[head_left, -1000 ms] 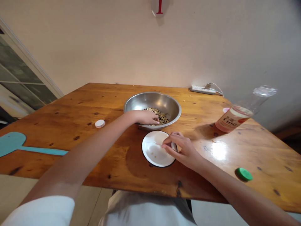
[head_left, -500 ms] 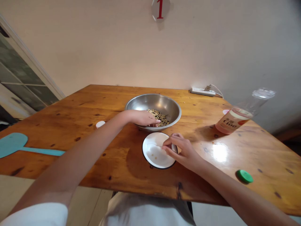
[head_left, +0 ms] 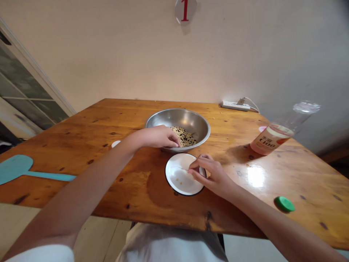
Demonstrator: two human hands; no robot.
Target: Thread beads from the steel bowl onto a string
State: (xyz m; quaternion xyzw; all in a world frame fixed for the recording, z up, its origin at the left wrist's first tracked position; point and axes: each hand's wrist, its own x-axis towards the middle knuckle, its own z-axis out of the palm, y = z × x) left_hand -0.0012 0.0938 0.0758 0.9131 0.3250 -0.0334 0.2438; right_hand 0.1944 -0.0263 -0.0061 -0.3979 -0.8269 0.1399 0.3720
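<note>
A steel bowl (head_left: 196, 120) holding mixed light and dark beans (head_left: 185, 136) stands mid-table. My left hand (head_left: 159, 136) hangs over its near rim with the fingertips pinched together above the beans; what they hold is too small to see. In front of the bowl lies a small white plate (head_left: 177, 178) with a dark rim and a few beans on it. My right hand (head_left: 211, 174) rests on the plate's right edge, fingers curled around the rim.
A plastic bottle (head_left: 278, 134) with pink liquid stands at the right on the wooden table (head_left: 81, 145), with a green cap (head_left: 284, 203) near the front edge. A white cap (head_left: 115, 143) and a turquoise flat tool (head_left: 24, 169) lie left. A power strip (head_left: 234, 105) sits by the wall.
My left hand has drawn back from the beans toward the bowl's near rim, fingers pinched. The right hand stays on the plate.
</note>
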